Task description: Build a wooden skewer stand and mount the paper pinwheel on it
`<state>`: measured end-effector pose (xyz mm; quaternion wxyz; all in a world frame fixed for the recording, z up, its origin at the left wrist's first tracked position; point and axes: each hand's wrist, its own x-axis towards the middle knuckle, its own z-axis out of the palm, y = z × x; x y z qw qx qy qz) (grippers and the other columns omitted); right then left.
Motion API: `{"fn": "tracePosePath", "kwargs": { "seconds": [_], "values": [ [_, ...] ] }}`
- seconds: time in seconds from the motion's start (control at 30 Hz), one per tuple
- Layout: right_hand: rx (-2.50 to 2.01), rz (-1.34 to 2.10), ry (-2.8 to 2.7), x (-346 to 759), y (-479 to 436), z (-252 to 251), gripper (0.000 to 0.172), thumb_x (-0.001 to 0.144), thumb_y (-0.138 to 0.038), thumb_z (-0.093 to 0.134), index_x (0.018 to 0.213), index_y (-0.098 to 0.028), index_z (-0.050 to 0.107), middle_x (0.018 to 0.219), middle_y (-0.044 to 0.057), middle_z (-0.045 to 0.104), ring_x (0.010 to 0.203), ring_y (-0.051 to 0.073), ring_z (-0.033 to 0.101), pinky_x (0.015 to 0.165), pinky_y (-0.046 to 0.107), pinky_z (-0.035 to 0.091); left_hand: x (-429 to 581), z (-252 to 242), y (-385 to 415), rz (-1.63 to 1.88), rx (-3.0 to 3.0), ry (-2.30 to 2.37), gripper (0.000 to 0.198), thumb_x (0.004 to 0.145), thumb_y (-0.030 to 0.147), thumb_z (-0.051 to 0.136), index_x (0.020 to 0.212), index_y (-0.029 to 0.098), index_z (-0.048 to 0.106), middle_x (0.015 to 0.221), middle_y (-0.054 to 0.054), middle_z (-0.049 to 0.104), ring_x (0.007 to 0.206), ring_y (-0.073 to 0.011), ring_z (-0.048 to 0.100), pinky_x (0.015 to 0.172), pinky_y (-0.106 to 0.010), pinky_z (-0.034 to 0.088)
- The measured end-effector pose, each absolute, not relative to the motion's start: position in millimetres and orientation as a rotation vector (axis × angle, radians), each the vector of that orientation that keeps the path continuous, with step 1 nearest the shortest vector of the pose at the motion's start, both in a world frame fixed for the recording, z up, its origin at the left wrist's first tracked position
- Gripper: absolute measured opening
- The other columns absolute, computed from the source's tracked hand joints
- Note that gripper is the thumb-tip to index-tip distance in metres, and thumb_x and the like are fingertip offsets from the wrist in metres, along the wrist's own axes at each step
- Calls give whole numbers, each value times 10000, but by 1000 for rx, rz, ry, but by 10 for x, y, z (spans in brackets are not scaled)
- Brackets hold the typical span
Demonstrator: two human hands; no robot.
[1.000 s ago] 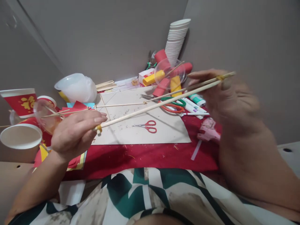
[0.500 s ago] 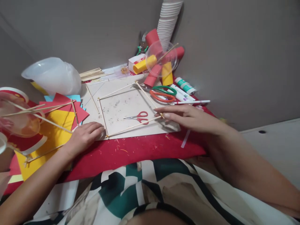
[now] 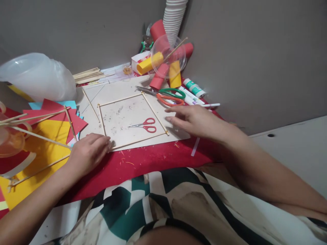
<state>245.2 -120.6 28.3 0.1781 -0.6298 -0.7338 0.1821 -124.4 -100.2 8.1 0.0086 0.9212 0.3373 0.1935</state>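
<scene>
A square frame of thin wooden sticks (image 3: 154, 112), bound at the corners with yellow bands, lies on a white board (image 3: 176, 134). My left hand (image 3: 90, 149) has its fingers curled round the near-left corner, which they hide. Just off the right-hand corner hovers my right hand (image 3: 195, 119), fingers stretched and apart, holding nothing. Inside the square lie small red-handled scissors (image 3: 148, 125). Beyond its far right corner are larger scissors (image 3: 170, 97) with green and orange handles. A single loose stick (image 3: 91, 105) rests left of the frame.
At left, another stick structure (image 3: 41, 135) stands over yellow and red paper (image 3: 52, 131). A translucent plastic container (image 3: 38, 76) and a stick bundle (image 3: 87, 75) sit behind. Paper rolls (image 3: 175, 75), glue tubes (image 3: 195, 88) and stacked white cups (image 3: 175, 17) crowd the back right.
My right hand has let go of the frame's right corner and moved slightly away. The frame now lies flatter on the board. My left hand stays at the near-left corner. The view has shifted.
</scene>
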Motion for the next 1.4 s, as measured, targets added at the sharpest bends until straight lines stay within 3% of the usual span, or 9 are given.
{"fn": "tracePosePath", "kwargs": {
  "seconds": [0.2, 0.4, 0.6, 0.87, 0.97, 1.03, 1.13, 1.23, 1.4],
  "values": [
    [-2073, 288, -2411, 2127, -1079, 252, 505, 985, -371, 437, 1402, -119, 571, 1077, 185, 755, 949, 325, 704, 722, 366, 467, -1115, 23, -1021, 408, 3036, 866, 148, 956, 263, 588, 939, 181, 710, 856, -95, 724, 795, -228, 630, 706, -345, 482],
    [-2180, 319, -2497, 1997, -1034, 161, 563, 994, -259, 345, 1526, -93, 425, 1198, 221, 718, 1049, 345, 701, 787, 387, 487, -1124, 9, -1084, 404, 3127, 838, 224, 989, 208, 533, 868, 157, 715, 803, -68, 695, 752, -195, 599, 646, -317, 482],
    [-2233, 291, -2475, 1958, -1020, 75, 578, 993, -260, 344, 1543, -107, 434, 1167, 224, 731, 1031, 359, 709, 794, 403, 501, -1128, -52, -1116, 416, 3074, 908, 299, 1009, 243, 488, 835, 162, 719, 741, -62, 668, 666, -176, 595, 570, -300, 453],
    [-2115, 189, -2394, 2142, -991, 292, 559, 973, -413, 472, 1462, -153, 551, 1041, 156, 767, 976, 358, 708, 764, 440, 525, -1275, 219, -953, 731, 2381, 1228, 281, 981, 329, 536, 1076, 148, 729, 1036, -92, 775, 933, -176, 725, 832, -286, 567],
    [-1860, 75, -2314, 2056, -900, 382, 543, 980, -429, 457, 1439, -163, 576, 1152, 148, 744, 1055, 355, 690, 837, 473, 539, -1201, 294, -818, 664, 2341, 1378, 384, 994, 372, 478, 1202, 140, 703, 1169, -113, 752, 1063, -214, 707, 939, -350, 559],
    [-1658, 29, -2339, 1918, -773, 368, 565, 998, -444, 421, 1449, -133, 557, 1321, 160, 675, 1193, 356, 636, 960, 497, 518, -1081, 267, -704, 538, 2446, 1368, 488, 1001, 376, 440, 1375, 102, 595, 1384, -164, 644, 1284, -263, 606, 1100, -430, 472],
    [-1509, -3, -2461, 1683, -489, 234, 604, 1023, -439, 371, 1505, -90, 474, 1495, 179, 540, 1382, 346, 492, 1120, 504, 420, -879, 160, -529, 265, 2567, 1453, 681, 989, 406, 464, 1529, 1, 373, 1631, -269, 299, 1537, -353, 271, 1243, -504, 266],
    [-1567, -33, -2553, 1538, -176, 66, 628, 1031, -445, 344, 1546, -92, 416, 1588, 192, 419, 1464, 358, 384, 1178, 522, 342, -764, 65, -402, 71, 2580, 1540, 799, 987, 482, 463, 1585, 0, 242, 1681, -267, 123, 1579, -361, 83, 1280, -497, 149],
    [-1582, 54, -2649, 1507, 128, -111, 669, 1024, -497, 303, 1567, -115, 389, 1625, 189, 362, 1493, 363, 345, 1198, 524, 305, -789, -32, -371, -168, 2535, 1523, 945, 952, 631, 456, 1613, 19, 169, 1689, -267, 27, 1577, -376, -1, 1290, -461, 89]
  ]
}}
